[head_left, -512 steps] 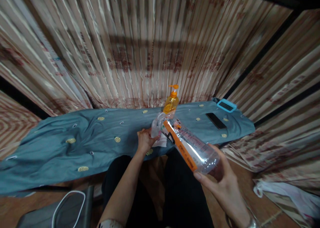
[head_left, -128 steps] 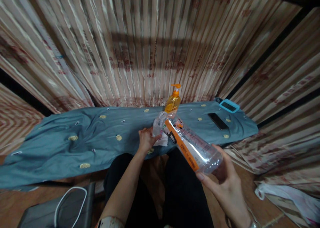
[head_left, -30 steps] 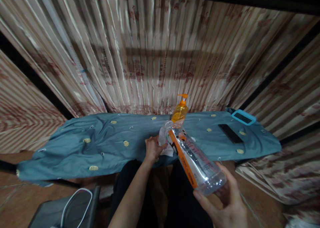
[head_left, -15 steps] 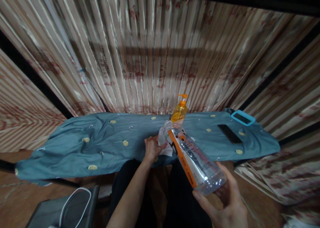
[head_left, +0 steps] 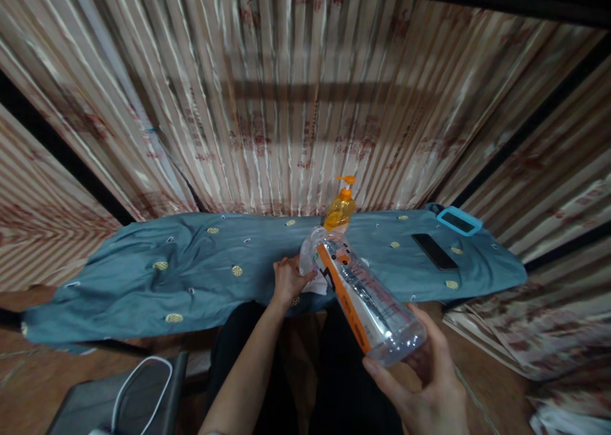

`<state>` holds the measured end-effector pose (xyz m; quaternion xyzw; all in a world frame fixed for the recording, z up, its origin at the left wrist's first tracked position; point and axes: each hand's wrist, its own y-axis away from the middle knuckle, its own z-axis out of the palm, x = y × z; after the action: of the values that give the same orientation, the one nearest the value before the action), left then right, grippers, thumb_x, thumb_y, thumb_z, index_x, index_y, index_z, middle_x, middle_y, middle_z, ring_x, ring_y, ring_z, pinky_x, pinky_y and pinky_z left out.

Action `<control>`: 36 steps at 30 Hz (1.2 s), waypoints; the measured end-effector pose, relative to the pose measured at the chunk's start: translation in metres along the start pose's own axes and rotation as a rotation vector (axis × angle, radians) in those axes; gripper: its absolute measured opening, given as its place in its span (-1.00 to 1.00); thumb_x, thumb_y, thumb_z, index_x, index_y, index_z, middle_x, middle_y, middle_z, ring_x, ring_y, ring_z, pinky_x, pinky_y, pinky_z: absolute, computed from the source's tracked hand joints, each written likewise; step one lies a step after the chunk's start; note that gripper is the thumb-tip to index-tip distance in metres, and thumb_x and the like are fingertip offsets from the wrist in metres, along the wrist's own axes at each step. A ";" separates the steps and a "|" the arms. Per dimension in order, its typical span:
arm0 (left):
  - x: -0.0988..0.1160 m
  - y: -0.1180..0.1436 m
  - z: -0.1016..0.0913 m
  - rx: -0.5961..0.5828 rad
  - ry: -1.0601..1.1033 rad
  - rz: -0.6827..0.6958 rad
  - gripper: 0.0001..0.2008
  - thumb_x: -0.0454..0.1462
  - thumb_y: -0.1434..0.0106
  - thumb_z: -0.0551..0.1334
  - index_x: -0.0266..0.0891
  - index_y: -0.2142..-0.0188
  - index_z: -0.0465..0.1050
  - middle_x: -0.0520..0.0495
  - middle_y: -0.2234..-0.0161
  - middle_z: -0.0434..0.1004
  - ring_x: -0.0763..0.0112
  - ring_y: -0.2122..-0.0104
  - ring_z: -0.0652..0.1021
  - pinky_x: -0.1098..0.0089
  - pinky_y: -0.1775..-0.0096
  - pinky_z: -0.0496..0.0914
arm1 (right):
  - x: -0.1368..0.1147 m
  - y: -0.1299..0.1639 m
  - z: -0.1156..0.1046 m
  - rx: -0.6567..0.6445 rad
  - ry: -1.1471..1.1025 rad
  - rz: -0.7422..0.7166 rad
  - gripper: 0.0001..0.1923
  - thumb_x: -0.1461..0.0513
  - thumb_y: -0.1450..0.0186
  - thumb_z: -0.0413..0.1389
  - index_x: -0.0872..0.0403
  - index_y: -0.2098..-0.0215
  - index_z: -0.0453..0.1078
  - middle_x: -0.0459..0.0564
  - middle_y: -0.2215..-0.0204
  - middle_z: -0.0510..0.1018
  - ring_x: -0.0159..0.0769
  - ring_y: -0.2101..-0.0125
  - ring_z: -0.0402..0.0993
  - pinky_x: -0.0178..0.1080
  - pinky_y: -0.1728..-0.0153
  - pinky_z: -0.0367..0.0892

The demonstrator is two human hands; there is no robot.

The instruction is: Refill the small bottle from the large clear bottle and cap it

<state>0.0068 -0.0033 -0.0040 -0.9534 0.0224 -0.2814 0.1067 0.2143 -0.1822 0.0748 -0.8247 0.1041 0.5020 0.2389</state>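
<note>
The right hand has its fingers curled up around the base of a large clear plastic bottle, thumb along the near side, gripping it; the bottle is tipped far over, base toward the person and neck pointing away and down, an orange label strip running along its side; its mouth hangs just above a white cloth at the near edge of the tabletop, near the middle. The left hand is closed on that white cloth, fingers bunched and pressing it to the tabletop just beside the bottle's neck; whether the mouth touches the cloth cannot be told. The tabletop is draped in a blue cover dotted with small yellow patches. Behind the bottle's neck, toward the far edge, an orange pump bottle stands upright; toward the right end lies a dark phone, and beyond it, at the far right corner, a flat device with a light blue rim; striped curtains hang behind the far edge.
</note>
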 end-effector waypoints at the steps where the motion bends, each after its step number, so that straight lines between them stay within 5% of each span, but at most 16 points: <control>1: 0.000 0.000 0.000 -0.004 0.000 0.002 -0.78 -0.08 -0.14 0.27 -0.16 0.31 0.51 -0.01 0.47 0.52 0.24 0.28 0.48 0.32 0.23 0.13 | 0.000 0.000 0.000 -0.009 0.000 -0.003 -0.02 -0.04 0.08 0.36 0.05 -0.23 0.16 0.21 -0.03 0.50 -0.05 0.16 0.57 -0.21 0.36 0.54; 36: 0.004 -0.001 -0.004 -0.001 -0.005 0.001 -0.93 -0.25 -0.09 0.29 -0.19 0.40 0.48 0.03 0.51 0.49 0.26 0.30 0.51 0.33 0.21 0.17 | -0.025 -0.003 -0.002 -0.060 0.012 0.016 -0.03 -0.05 0.06 0.35 0.03 -0.23 0.13 0.18 -0.09 0.46 -0.10 0.13 0.58 -0.21 0.31 0.57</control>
<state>0.0077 -0.0033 0.0019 -0.9541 0.0230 -0.2790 0.1066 0.2057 -0.1823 0.0982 -0.8337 0.0970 0.5016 0.2097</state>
